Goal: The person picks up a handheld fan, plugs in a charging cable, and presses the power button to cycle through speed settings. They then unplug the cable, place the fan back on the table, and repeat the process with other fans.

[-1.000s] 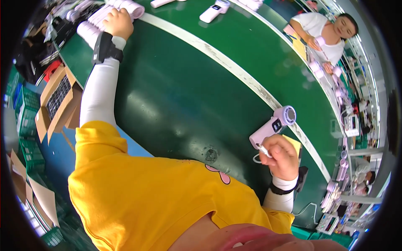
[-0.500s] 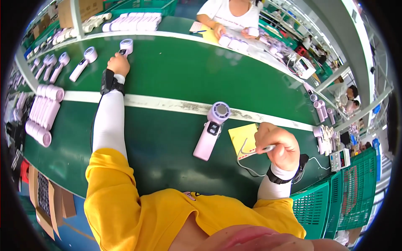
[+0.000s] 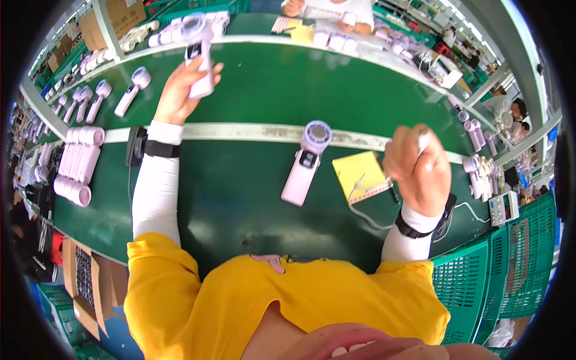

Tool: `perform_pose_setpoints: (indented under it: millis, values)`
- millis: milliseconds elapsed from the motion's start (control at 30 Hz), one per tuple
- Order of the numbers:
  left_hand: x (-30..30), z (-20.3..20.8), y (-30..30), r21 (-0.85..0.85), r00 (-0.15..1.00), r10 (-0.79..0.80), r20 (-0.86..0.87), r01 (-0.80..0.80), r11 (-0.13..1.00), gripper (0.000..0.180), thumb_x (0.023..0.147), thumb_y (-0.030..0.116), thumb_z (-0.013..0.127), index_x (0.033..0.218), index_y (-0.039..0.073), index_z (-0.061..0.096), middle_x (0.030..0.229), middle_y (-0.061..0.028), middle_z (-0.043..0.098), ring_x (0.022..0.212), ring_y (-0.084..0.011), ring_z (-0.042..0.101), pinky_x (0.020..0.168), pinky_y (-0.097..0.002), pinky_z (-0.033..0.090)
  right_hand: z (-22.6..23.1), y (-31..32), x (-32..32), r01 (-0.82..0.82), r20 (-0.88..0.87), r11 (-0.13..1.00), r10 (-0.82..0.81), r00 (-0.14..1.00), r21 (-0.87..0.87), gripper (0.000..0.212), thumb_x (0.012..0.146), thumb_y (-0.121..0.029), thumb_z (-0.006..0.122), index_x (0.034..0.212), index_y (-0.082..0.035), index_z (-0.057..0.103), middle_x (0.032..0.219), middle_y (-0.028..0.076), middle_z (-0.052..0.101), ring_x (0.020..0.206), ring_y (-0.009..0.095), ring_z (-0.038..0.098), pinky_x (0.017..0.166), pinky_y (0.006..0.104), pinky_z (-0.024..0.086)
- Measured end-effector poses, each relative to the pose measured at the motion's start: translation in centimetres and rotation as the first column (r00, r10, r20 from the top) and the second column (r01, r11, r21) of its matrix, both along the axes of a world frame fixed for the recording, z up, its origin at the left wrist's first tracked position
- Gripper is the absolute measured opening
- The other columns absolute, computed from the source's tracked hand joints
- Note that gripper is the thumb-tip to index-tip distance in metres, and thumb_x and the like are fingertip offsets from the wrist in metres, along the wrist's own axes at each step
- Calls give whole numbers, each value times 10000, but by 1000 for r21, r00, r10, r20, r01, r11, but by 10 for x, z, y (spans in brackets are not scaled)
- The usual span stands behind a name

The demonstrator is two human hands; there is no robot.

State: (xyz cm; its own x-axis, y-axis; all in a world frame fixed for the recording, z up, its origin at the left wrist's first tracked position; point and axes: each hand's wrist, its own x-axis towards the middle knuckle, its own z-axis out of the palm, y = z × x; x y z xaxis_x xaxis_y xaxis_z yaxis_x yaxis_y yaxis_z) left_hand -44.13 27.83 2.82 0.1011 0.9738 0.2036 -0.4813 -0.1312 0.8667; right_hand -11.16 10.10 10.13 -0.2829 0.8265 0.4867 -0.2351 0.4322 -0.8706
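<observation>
Lifted above the far green surface, a lilac handheld fan (image 3: 203, 84) with a round head and dark display panel is in my left hand (image 3: 179, 90). My fingers wrap its handle and the head points away. My right hand (image 3: 420, 171) is closed above the right side of the table, pinching a small whitish piece (image 3: 423, 141), apparently part of a white cable (image 3: 367, 219). A second handheld fan (image 3: 298, 180) lies between my hands, its head on the white strip. A yellow note pad (image 3: 359, 171) lies beside my right hand, partly under the cable.
Several fans (image 3: 133, 91) lie along the far left surface. A stack of fans (image 3: 79, 162) sits at near left. A small meter box (image 3: 504, 208) and green crates (image 3: 459, 288) stand at right. A co-worker (image 3: 336, 11) sits across, beyond the white rail.
My left hand has raised the fan off the far surface and turned palm-inward around its handle. My right hand has risen away from the note pad, still closed. The whole view has shifted slightly.
</observation>
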Motion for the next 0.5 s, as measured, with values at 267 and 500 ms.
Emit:
perform_pose_setpoints:
  millis: [267, 500]
  values:
    - [101, 58, -107, 363, 975, -222, -24, 215, 907, 314, 763, 6, 494, 1049, -8, 366, 896, -114, 534, 650, -184, 563, 555, -299, 486, 38, -35, 17, 146, -166, 973, -116, 979, 180, 259, 862, -258, 471, 747, -38, 398, 646, 28, 327, 539, 101, 287, 468, 236, 219]
    - [139, 71, -155, 344, 966, -242, -86, 257, 903, 399, 734, -61, 408, 1106, 25, 292, 849, -117, 511, 588, -155, 542, 504, -282, 442, 41, -70, 41, 220, -289, 903, -114, 950, 369, 286, 880, -294, 421, 746, -43, 399, 651, 31, 342, 531, 91, 289, 462, 229, 226]
